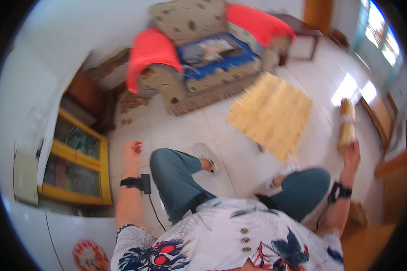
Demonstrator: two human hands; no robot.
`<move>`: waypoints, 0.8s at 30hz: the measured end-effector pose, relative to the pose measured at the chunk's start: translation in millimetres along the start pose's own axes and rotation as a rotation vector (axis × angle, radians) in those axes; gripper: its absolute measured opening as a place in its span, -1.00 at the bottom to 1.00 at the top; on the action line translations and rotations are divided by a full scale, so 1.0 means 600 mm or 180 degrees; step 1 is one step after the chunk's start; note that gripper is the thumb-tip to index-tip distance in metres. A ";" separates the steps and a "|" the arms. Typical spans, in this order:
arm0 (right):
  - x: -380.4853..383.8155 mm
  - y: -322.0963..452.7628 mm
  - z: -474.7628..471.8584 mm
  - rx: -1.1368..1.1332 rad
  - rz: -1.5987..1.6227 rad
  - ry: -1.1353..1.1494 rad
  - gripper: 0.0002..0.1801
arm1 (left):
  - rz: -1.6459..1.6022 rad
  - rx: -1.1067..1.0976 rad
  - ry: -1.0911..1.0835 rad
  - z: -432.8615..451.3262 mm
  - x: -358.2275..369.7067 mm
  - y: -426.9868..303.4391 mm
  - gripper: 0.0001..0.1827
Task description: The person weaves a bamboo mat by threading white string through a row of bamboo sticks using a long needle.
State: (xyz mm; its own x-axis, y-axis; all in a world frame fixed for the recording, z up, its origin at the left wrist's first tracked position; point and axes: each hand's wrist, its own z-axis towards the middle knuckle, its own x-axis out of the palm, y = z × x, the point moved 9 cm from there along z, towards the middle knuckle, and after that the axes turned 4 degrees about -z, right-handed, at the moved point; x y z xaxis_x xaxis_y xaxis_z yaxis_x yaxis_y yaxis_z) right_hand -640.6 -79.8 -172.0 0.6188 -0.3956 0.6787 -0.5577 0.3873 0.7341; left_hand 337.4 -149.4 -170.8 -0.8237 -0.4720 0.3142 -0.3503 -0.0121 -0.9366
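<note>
My left hand point(133, 149) is raised over the floor at the left, its fingers curled; a faint pale line, seemingly a thin thread point(162, 141), runs rightward from its fingertips. Over at the right, my right hand point(352, 154) is by the lower end of a tied bundle of straw-coloured stalks point(347, 123). Blur hides whether its fingers touch the bundle. Between the hands and farther forward, a square mat of straw-coloured stalks point(273, 115) with uneven edges lies on the tiles. A small dark object point(260, 148) sits beside the mat's near edge.
An armchair point(220, 71) with red arm covers stands ahead, with small brown pieces point(134, 101) on the floor at its left. A yellow-framed glass cabinet point(103, 169) is at the left. Brown wooden furniture point(398, 189) stands at the right, near a brownish object point(358, 214).
</note>
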 end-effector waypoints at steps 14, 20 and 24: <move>0.081 0.043 -0.032 -0.0078 0.0697 -0.0409 -0.80 | 0.0137 -0.0068 -0.0076 -0.020 0.053 -0.016 -0.75; 0.067 0.060 -0.048 -0.0473 -0.0736 -0.0785 -0.80 | -0.0274 0.0420 -0.0287 -0.039 0.071 -0.053 -0.83; 0.065 0.051 -0.033 -0.0694 -0.0720 -0.0860 -0.81 | -0.0265 0.0157 -0.0304 -0.004 0.088 -0.020 -0.85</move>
State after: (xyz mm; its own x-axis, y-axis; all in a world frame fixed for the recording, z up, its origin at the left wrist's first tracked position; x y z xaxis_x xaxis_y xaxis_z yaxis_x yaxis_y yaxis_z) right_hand -622.5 -66.9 -123.4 0.5285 -0.6841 0.5027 -0.2761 0.4215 0.8638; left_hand 297.0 -171.9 -142.5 -0.7458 -0.5492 0.3771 -0.3914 -0.0970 -0.9151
